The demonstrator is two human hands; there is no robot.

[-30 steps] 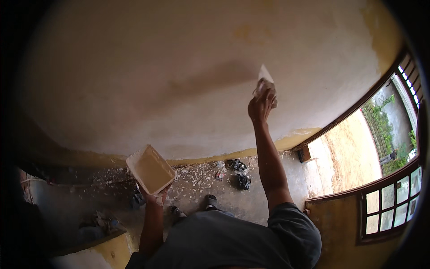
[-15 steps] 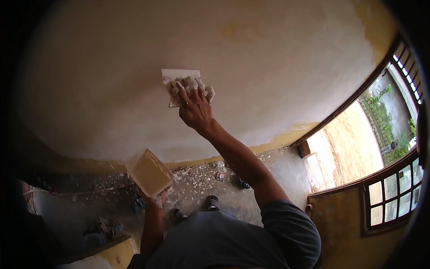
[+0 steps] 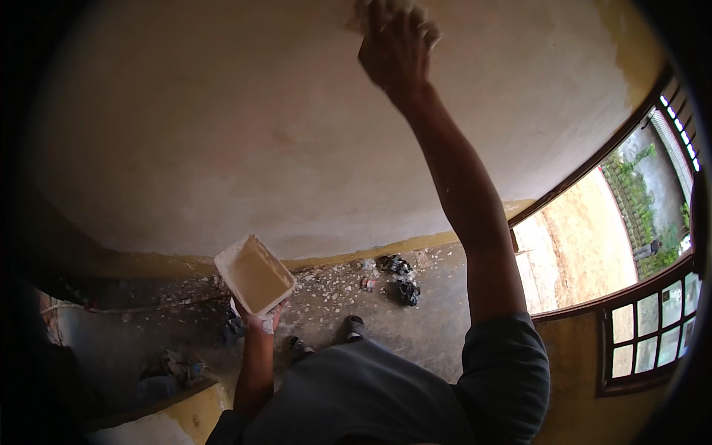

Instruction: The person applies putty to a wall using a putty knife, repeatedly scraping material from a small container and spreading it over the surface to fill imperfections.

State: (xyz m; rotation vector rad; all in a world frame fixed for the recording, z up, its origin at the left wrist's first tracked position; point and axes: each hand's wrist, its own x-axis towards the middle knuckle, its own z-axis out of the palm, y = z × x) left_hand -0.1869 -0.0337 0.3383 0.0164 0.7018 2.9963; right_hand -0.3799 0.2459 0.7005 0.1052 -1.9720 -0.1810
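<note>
My right hand (image 3: 397, 53) is raised high against the whitish, freshly coated wall (image 3: 222, 148), its fingers crusted with pale paste. They are bent over a flat white putty spreader (image 3: 357, 22), mostly cut off by the top edge of the picture. Low on the left, my left hand (image 3: 265, 319) grips a rectangular tub (image 3: 275, 258) from beneath. Smooth cream-coloured putty (image 3: 258, 278) lies in the tub, and its rim is smeared with the same stuff.
Pale crumbs (image 3: 326, 285) litter the floor along the wall's foot, with black plastic bags (image 3: 400, 278) and a small reddish packet (image 3: 367, 284) among them. At right are an open doorway (image 3: 571, 237) and a paned window (image 3: 653, 326). A heap of clutter (image 3: 174, 367) lies lower left.
My right hand has swept up and to the right across the wall with the spreader. The tub in my left hand has shifted slightly right. The black bags have come into fuller view.
</note>
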